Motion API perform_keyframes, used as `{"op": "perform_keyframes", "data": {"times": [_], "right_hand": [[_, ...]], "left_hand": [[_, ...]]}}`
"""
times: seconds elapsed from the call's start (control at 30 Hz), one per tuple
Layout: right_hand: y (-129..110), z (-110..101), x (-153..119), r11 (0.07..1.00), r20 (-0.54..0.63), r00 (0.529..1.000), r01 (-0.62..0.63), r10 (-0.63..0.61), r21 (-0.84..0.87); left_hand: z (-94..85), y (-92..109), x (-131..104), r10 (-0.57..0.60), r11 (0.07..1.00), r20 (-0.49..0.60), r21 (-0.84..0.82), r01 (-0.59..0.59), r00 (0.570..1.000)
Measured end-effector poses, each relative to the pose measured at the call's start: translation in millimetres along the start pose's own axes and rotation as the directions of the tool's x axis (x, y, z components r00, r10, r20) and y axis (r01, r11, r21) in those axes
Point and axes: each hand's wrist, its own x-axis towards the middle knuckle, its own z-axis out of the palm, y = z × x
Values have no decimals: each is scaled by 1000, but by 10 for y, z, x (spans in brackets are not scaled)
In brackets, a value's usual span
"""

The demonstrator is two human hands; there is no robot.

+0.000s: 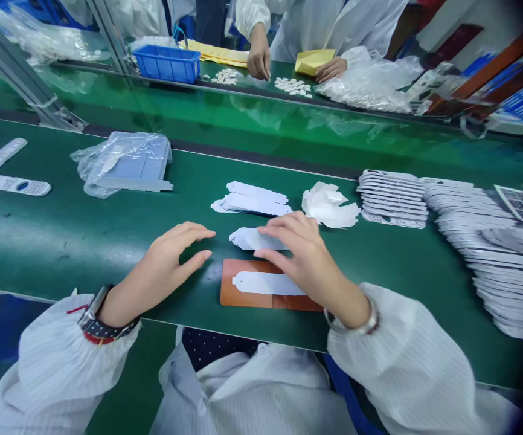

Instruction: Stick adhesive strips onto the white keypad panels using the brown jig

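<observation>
My left hand (pixel 173 257) hovers over the green table, left of the strips, thumb and fingers apart with nothing between them. Over the right end of a white strip (pixel 247 238), my right hand (pixel 295 254) is spread with its fingers apart; whether the fingertips touch the strip is unclear. An orange-brown plate (pixel 243 300) lies near the table's front edge, bearing one white strip (pixel 261 283) whose right end is under my right hand. Behind them sit a small pile of white strips (pixel 255 199) and crumpled white paper (pixel 327 205).
Stacked printed strips (pixel 392 199) and a long fanned row (pixel 506 272) fill the right. A bagged bluish stack (pixel 137 157) and printed pieces (pixel 14 184) lie left. Across the green divider, a person's hands (pixel 259 57) work near small white pieces (pixel 293 86) and a blue basket (pixel 166 63).
</observation>
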Motion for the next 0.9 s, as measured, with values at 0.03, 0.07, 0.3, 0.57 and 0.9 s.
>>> {"op": "perform_keyframes", "data": {"times": [0.03,0.07,0.3,0.57,0.9], "right_hand": [[-45,-59,-53,997,-4,999,37,-37,-61],[-95,-107,-108,991,11,998,69,-68,-115],[-305,70,-344,999,252,967,46,-39,-23],[-310,286,-471,982,174,975,-159,140,103],[-256,198,-632,951,65,949,-310,309,3]], "left_hand": [[20,24,-10,-8,1000,22,-13,8,1000],[43,49,-23,-16,999,43,-30,17,999],[286,234,-95,-5,997,228,-69,21,974],[502,273,-302,131,903,253,368,-220,959],[536,196,-366,162,827,273,487,-282,948]]}}
